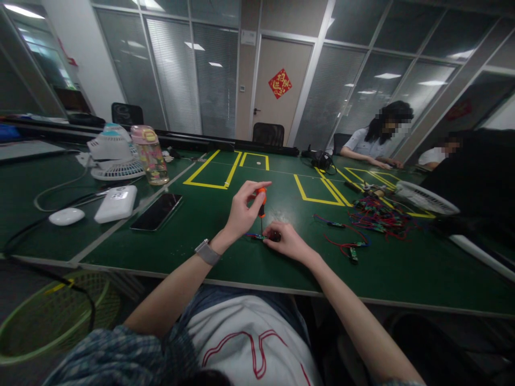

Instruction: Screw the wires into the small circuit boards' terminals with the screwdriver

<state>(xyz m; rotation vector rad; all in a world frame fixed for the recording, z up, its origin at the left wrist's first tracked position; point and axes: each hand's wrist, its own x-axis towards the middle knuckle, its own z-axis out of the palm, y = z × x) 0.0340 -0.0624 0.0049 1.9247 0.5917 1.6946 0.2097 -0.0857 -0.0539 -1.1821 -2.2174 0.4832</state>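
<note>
My left hand (246,206) is closed around an orange and black screwdriver (262,202), which stands nearly upright. Its thin shaft points down at a small green circuit board (258,237) with red and blue wires, lying on the green table (193,254). With thumb and fingers pinched, my right hand (285,239) grips the right end of that board. To the right lie two similar boards: one (336,224) farther off, another wired board (353,253) nearer. Whether the screwdriver tip sits in a screw is too small to tell.
A tangled pile of wired boards (380,214) lies at right, before a white fan (426,197). On the left are a phone (156,212), a white power bank (116,203), a bottle (151,155) and another fan (116,155). A co-worker (374,136) sits at the far right.
</note>
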